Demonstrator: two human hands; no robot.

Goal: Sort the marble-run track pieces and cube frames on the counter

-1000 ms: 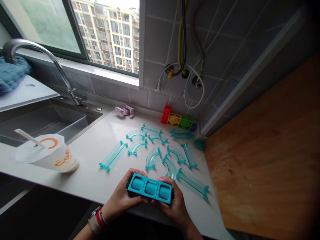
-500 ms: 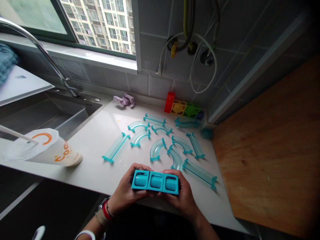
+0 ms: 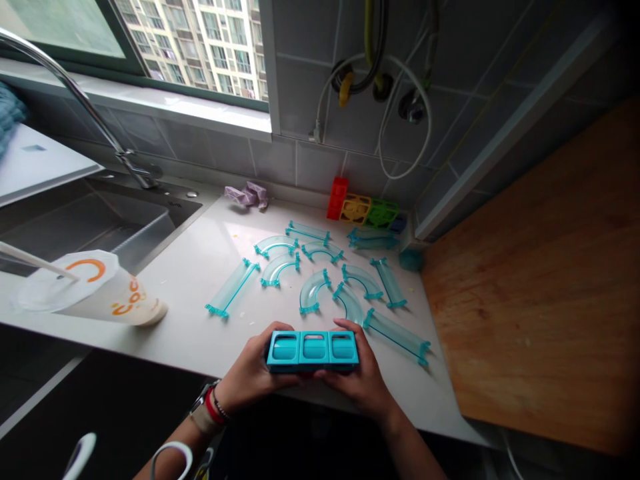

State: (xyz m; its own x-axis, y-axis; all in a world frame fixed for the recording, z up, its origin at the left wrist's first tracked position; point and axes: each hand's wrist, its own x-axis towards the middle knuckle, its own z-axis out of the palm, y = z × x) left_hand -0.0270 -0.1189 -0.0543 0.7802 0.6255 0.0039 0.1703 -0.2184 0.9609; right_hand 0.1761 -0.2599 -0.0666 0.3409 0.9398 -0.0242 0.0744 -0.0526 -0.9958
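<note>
A turquoise block (image 3: 314, 351) made of three joined square cells with rounded windows is held level over the counter's front edge. My left hand (image 3: 257, 365) grips its left end, and my right hand (image 3: 364, 373) grips the right end; the undersides of both grips are partly hidden. Just beyond the block lie several clear turquoise track pieces. Among them are a curved piece (image 3: 314, 291), another curve (image 3: 349, 303) close to my right fingers, a straight piece (image 3: 399, 337) at the right and a straight piece (image 3: 233, 288) at the left.
A plastic drink cup (image 3: 100, 290) with a straw stands at the left beside the sink (image 3: 165, 223). Against the back wall are red (image 3: 337, 198), yellow (image 3: 355, 210) and green blocks (image 3: 382, 213), plus a crumpled purple wrapper (image 3: 247, 195). A wooden panel (image 3: 530, 280) borders the right side.
The block and both hands have risen slightly in view, and the block has tilted so more of its front side shows. My right index finger now lies higher along its edge.
</note>
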